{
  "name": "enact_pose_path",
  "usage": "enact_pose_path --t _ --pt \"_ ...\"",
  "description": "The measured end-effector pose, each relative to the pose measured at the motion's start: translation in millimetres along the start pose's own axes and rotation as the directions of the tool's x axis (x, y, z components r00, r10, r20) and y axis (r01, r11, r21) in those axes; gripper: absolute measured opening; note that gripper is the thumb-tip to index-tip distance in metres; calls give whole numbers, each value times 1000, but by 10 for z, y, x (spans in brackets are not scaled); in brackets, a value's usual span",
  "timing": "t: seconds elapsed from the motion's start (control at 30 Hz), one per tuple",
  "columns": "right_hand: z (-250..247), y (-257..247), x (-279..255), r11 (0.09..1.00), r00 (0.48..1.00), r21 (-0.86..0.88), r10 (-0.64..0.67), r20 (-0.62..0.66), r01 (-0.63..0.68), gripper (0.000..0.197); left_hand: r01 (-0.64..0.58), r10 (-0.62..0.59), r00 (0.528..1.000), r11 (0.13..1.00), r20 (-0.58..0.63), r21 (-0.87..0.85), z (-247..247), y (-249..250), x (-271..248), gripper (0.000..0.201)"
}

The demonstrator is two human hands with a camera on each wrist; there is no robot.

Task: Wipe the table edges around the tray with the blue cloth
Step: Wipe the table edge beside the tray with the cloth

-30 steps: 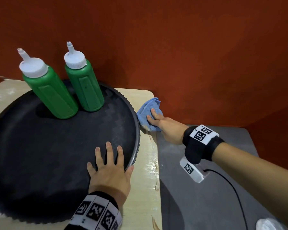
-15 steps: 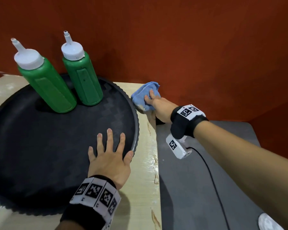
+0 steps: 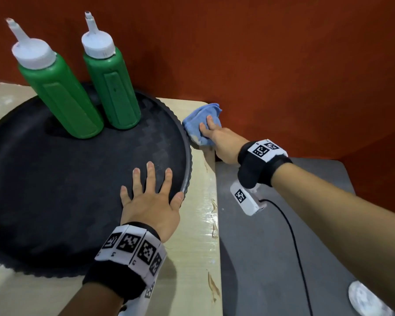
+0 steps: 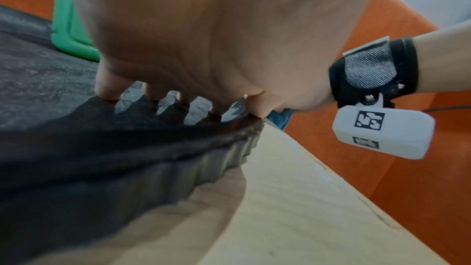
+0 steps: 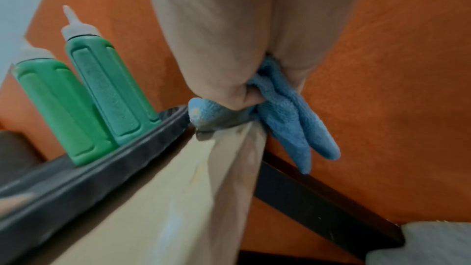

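Note:
A round black tray (image 3: 55,179) covers most of the pale wooden table (image 3: 198,236). My left hand (image 3: 151,199) lies flat on the tray with fingers spread and the thumb at the rim (image 4: 229,148). At the table's far right corner my right hand (image 3: 219,140) grips the crumpled blue cloth (image 3: 196,119), just beside the tray's rim. In the right wrist view the blue cloth (image 5: 293,124) is pinched between thumb and fingers and hangs over the table's right edge (image 5: 244,168).
Two green squeeze bottles (image 3: 59,96) (image 3: 113,87) with white caps stand at the back of the tray. A red-orange wall (image 3: 283,65) rises right behind the table. A lower grey surface (image 3: 260,247) lies to the right, with a black cable (image 3: 294,236) and a white round object (image 3: 365,299).
My right hand has slid the blue cloth along the right table edge away from me, toward the far corner. My left hand has stayed flat on the tray.

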State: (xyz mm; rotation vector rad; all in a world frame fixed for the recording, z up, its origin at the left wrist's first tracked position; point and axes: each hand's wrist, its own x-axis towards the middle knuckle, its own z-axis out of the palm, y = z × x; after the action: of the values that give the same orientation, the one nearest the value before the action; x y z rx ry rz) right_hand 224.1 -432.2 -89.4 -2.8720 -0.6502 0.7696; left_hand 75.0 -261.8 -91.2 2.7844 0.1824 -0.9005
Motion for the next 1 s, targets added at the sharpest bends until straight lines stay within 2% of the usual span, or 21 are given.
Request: enact_pose_path --t 0.23,0.47,0.57,0.67,0.9,1.0 --pt "333 -178 -449 999 1000 45 17 22 -18 77 -7 7 1000 1000 -26 -18 23 9 -11 59" --pt "141 -193 -248 996 997 46 72 -41 -70 69 -13 13 1000 1000 -21 -1 20 -3 4 59" --pt "338 -254 -601 999 999 18 38 -12 -37 74 -17 17 1000 1000 -13 -3 -9 -1 2 60" --pt "520 -297 -888 997 1000 77 4 24 -6 77 -17 16 1000 1000 -7 -11 -21 11 -8 60" --pt "193 -163 -360 999 1000 35 26 -12 -25 74 -11 11 998 1000 -55 -5 45 -6 1 59" --pt "299 -203 -516 998 1000 67 11 -21 -9 75 -9 8 998 1000 -58 -12 62 -5 -7 59"
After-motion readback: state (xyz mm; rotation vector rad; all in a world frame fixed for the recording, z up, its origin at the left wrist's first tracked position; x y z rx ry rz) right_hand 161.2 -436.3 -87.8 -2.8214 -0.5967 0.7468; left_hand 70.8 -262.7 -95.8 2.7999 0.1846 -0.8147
